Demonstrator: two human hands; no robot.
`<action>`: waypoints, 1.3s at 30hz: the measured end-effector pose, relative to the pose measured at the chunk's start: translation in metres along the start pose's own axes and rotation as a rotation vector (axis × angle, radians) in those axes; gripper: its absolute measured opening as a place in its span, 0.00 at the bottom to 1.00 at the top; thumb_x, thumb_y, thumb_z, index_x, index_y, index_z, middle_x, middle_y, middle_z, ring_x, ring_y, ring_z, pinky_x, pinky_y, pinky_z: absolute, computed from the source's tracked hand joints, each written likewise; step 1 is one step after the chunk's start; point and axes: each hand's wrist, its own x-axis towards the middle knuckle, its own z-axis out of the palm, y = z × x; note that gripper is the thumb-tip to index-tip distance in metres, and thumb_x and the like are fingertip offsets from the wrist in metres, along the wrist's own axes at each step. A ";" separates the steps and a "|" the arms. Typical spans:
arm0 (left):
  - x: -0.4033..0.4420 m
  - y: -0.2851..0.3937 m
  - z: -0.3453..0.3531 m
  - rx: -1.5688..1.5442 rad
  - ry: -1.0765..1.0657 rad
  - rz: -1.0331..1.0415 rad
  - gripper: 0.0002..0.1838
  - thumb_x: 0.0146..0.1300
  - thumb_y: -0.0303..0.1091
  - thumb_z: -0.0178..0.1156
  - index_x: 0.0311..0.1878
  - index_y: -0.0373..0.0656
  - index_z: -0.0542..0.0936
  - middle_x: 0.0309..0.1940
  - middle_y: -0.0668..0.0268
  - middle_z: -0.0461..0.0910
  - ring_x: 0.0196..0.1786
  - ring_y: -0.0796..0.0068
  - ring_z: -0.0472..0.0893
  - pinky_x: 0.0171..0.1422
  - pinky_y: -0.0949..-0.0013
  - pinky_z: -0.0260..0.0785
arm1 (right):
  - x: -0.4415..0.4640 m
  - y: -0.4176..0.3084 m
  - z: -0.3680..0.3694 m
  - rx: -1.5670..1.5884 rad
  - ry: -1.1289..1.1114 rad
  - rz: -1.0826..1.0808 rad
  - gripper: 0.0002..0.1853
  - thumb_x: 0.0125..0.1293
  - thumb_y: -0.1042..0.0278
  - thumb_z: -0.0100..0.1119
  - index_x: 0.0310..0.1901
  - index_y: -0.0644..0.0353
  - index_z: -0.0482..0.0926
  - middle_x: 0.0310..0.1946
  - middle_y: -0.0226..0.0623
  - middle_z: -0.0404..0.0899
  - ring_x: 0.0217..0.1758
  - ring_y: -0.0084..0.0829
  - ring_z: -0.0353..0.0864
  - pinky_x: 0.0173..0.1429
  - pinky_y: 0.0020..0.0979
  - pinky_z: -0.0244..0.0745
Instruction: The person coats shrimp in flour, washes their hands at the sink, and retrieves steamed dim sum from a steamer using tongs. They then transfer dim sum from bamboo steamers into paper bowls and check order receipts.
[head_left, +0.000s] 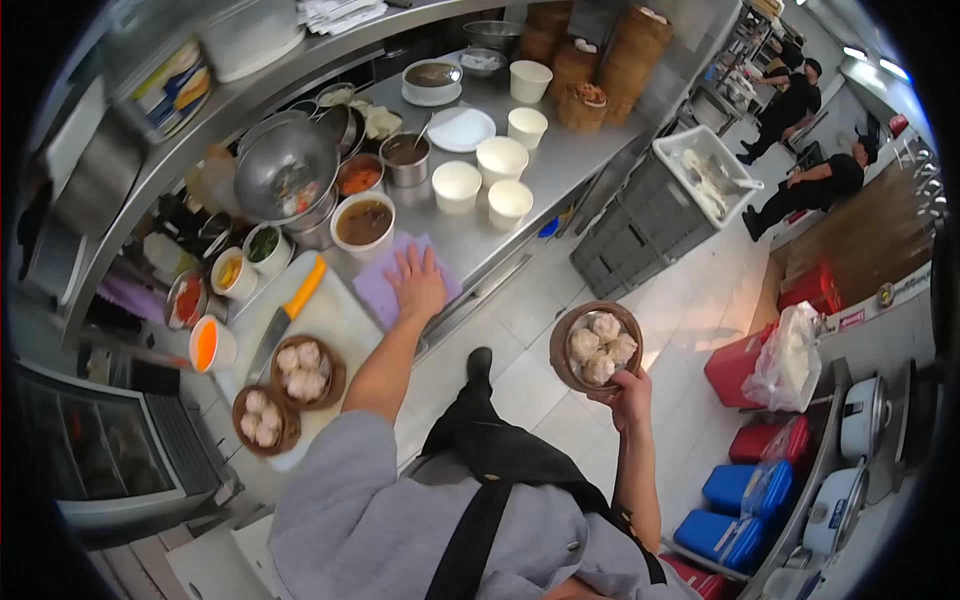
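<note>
My left hand (pixel 418 283) lies with spread fingers on a purple cloth (pixel 376 284) at the edge of the steel counter (pixel 480 232). My right hand (pixel 629 397) grips the rim of a round bamboo steamer (pixel 562 352) with several dumplings (pixel 602 348) in it, held over the tiled floor. Two more steamers of dumplings, one (pixel 330 385) behind the other (pixel 265 420), stand on a white cutting board (pixel 325 310). A knife with an orange handle (pixel 304 287) lies on the board. Just behind the cloth is a container of brown liquid (pixel 362 222).
Several white cups (pixel 502 160), a white plate (pixel 461 129) and metal bowls (pixel 287 166) stand on the counter. A grey crate stack (pixel 625 235) is beyond its edge. Blue and red bins (pixel 748 488) line the right side. Several people (pixel 830 182) are at the far right.
</note>
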 end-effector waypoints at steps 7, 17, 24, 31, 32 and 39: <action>0.058 0.020 -0.006 0.014 -0.244 -0.152 0.31 0.62 0.43 0.48 0.68 0.47 0.57 0.72 0.53 0.44 0.73 0.45 0.39 0.65 0.27 0.35 | 0.127 -0.068 0.050 -0.026 -0.024 0.054 0.24 0.50 0.79 0.47 0.52 0.69 0.67 0.41 0.48 0.76 0.35 0.42 0.82 0.32 0.44 0.82; 0.051 0.095 -0.022 -0.659 0.207 0.039 0.16 0.50 0.27 0.60 0.45 0.39 0.76 0.50 0.55 0.72 0.53 0.55 0.72 0.55 0.60 0.66 | 0.279 -0.129 0.084 -0.158 -0.058 0.102 0.20 0.52 0.74 0.49 0.49 0.66 0.69 0.38 0.45 0.76 0.32 0.41 0.80 0.32 0.42 0.81; 0.177 0.156 -0.069 -0.753 0.365 -0.036 0.14 0.52 0.27 0.61 0.44 0.41 0.76 0.50 0.58 0.72 0.51 0.60 0.74 0.43 0.65 0.71 | 0.447 -0.149 0.116 -0.378 -0.140 0.129 0.18 0.51 0.70 0.56 0.43 0.71 0.72 0.34 0.43 0.74 0.34 0.40 0.79 0.27 0.43 0.81; 0.264 0.164 -0.055 -0.729 0.506 -0.231 0.12 0.56 0.25 0.60 0.45 0.40 0.77 0.40 0.64 0.77 0.42 0.73 0.77 0.42 0.72 0.73 | 0.541 -0.151 0.116 -0.618 -0.306 0.043 0.26 0.50 0.62 0.67 0.48 0.71 0.76 0.34 0.41 0.80 0.37 0.36 0.80 0.33 0.33 0.78; 0.280 0.152 -0.043 -0.878 0.485 -0.299 0.11 0.57 0.26 0.60 0.45 0.40 0.77 0.40 0.65 0.77 0.41 0.75 0.77 0.42 0.73 0.72 | 0.553 -0.164 0.121 -0.773 -0.313 -0.106 0.26 0.50 0.62 0.67 0.48 0.70 0.77 0.33 0.41 0.80 0.37 0.34 0.80 0.33 0.31 0.77; 0.439 0.082 -0.030 -1.607 0.314 -0.871 0.25 0.62 0.43 0.55 0.58 0.38 0.65 0.53 0.50 0.71 0.51 0.56 0.74 0.49 0.55 0.69 | 0.612 -0.238 0.309 -0.330 -0.832 0.102 0.26 0.61 0.54 0.56 0.57 0.59 0.69 0.44 0.40 0.75 0.42 0.36 0.76 0.44 0.36 0.75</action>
